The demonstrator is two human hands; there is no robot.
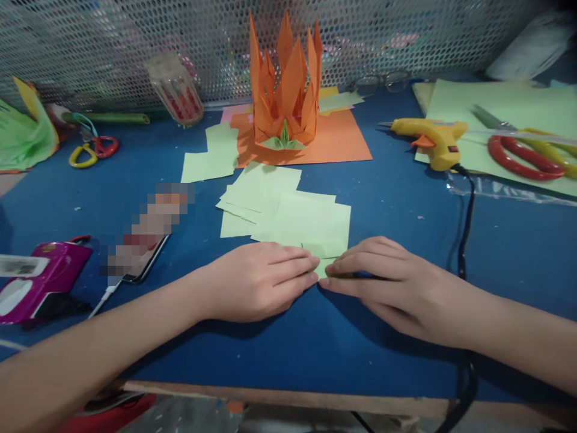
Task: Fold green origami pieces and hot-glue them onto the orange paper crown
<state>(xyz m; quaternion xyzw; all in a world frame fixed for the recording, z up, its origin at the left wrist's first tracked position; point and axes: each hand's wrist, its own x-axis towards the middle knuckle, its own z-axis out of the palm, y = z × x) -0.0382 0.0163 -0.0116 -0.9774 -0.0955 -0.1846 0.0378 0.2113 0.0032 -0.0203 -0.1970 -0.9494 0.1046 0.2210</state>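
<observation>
A small folded piece of light green paper [321,269] lies on the blue table, mostly hidden beneath my fingertips. From the left, my left hand [256,279] presses on it palm down, fingers held together. My right hand [396,279] comes in from the other side, its fingers closed over the paper's right part. The fingertips of both hands almost meet. Just beyond them spread several light green paper squares [313,219], overlapping one another. Behind these stands an orange folded-paper model [288,78] with tall pointed petals and a small green folded piece at its base.
At right are a yellow glue gun [433,135] with a black cord [464,228], and scissors [525,156] on green sheets [469,99]. Left are a phone [148,258], a purple device [45,282], small scissors [92,150] and a jar [175,90]. Metal mesh [216,36] rises behind.
</observation>
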